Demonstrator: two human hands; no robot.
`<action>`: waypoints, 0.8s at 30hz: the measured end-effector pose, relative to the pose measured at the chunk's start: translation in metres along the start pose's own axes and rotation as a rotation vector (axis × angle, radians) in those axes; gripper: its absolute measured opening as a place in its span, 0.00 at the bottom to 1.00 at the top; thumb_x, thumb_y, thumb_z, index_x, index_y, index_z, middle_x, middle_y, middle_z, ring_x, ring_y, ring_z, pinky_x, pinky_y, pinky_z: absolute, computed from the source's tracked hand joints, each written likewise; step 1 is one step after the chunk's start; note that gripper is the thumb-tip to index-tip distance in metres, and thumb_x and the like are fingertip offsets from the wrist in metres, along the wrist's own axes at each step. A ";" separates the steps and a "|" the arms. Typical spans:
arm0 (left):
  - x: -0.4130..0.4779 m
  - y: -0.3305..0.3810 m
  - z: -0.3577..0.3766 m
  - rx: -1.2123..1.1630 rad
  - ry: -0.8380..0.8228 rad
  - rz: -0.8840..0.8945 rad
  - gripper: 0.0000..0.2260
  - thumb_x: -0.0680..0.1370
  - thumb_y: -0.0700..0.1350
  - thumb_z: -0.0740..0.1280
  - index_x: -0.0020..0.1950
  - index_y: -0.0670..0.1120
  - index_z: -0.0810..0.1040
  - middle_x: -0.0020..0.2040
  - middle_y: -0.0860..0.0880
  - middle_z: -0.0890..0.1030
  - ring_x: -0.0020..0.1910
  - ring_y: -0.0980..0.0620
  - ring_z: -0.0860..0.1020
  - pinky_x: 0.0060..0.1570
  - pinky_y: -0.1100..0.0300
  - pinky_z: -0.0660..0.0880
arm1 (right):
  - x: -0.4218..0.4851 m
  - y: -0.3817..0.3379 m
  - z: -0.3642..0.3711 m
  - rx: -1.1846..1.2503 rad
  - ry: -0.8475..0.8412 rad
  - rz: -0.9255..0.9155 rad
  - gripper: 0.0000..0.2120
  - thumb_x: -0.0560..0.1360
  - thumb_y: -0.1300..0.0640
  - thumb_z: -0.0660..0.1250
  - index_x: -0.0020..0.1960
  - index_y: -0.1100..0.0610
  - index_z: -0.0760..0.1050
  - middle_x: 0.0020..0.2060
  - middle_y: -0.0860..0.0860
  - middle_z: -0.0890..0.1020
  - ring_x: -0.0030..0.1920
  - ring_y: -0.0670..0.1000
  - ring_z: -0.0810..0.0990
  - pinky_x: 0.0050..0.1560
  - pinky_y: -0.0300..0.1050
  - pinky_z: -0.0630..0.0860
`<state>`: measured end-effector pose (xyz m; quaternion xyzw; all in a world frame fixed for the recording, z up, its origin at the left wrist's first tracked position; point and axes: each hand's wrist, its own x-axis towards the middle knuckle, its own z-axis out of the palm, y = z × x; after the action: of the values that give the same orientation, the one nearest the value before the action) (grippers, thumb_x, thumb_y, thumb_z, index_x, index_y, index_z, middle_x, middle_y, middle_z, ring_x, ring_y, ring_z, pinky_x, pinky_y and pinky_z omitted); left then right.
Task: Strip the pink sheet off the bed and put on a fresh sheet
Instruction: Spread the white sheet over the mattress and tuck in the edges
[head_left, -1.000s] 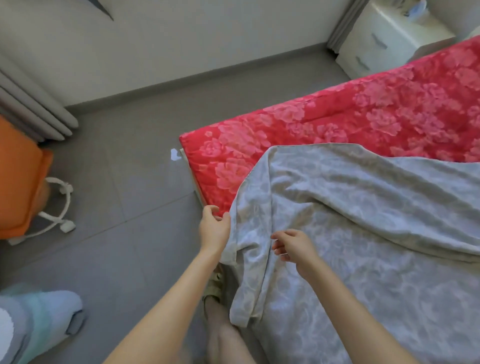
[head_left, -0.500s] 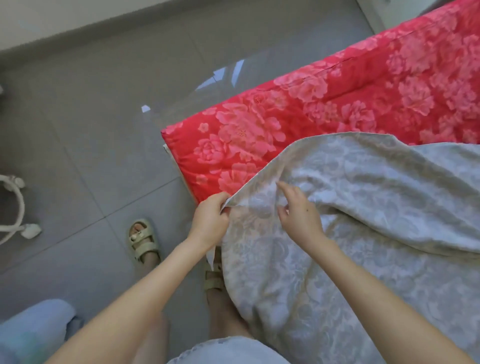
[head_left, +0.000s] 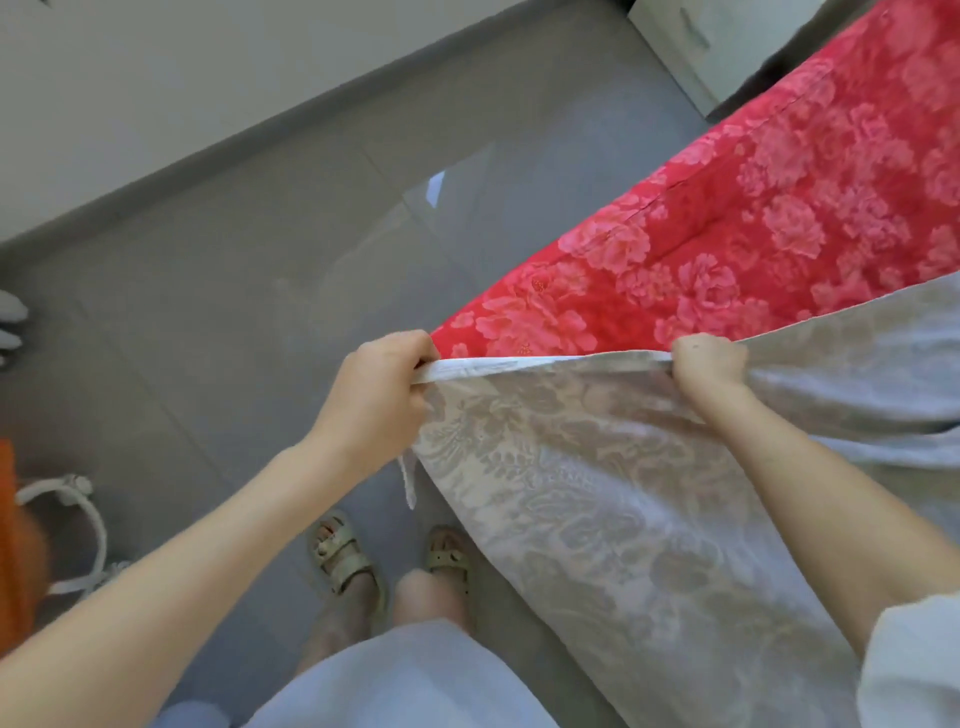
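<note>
Grips the hem of the grey fresh sheet (head_left: 597, 493) with both hands. With the left hand (head_left: 379, 384) at the corner, fingers (head_left: 410, 358) curled round the cloth; with the right hand (head_left: 709, 364) further along the same edge, fingers curled tight too. Holds the hem taut between them, above the corner of the bed (head_left: 727, 234), probably to line the corner up straight. Lies partly on the red floral bed top, hangs partly toward the floor (head_left: 234, 312). Needs spreading over the uncovered part.
</note>
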<state>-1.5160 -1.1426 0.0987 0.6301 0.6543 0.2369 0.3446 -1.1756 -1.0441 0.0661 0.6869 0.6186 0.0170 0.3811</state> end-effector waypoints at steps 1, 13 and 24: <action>0.003 -0.007 -0.010 0.000 0.009 -0.023 0.08 0.68 0.29 0.63 0.41 0.40 0.76 0.36 0.48 0.76 0.37 0.46 0.72 0.34 0.58 0.65 | 0.006 0.013 -0.003 0.085 -0.001 0.062 0.14 0.75 0.67 0.60 0.57 0.61 0.78 0.55 0.60 0.80 0.57 0.61 0.79 0.54 0.47 0.75; 0.062 -0.212 -0.110 0.317 0.039 -0.688 0.06 0.73 0.34 0.64 0.40 0.45 0.75 0.44 0.36 0.80 0.46 0.36 0.76 0.42 0.50 0.72 | 0.087 -0.157 -0.236 0.528 0.621 -0.487 0.09 0.73 0.62 0.59 0.50 0.63 0.76 0.50 0.62 0.78 0.51 0.63 0.76 0.44 0.53 0.63; 0.195 -0.238 0.050 -0.460 -0.388 -0.789 0.28 0.73 0.40 0.71 0.72 0.44 0.66 0.69 0.47 0.71 0.66 0.49 0.70 0.61 0.57 0.68 | 0.208 -0.275 -0.158 0.531 0.249 -0.553 0.08 0.74 0.64 0.60 0.48 0.67 0.74 0.49 0.63 0.76 0.48 0.62 0.75 0.45 0.53 0.66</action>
<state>-1.6301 -0.9787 -0.1401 0.2743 0.6976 0.1050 0.6535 -1.4354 -0.8008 -0.0643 0.5619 0.8044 -0.1636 0.1027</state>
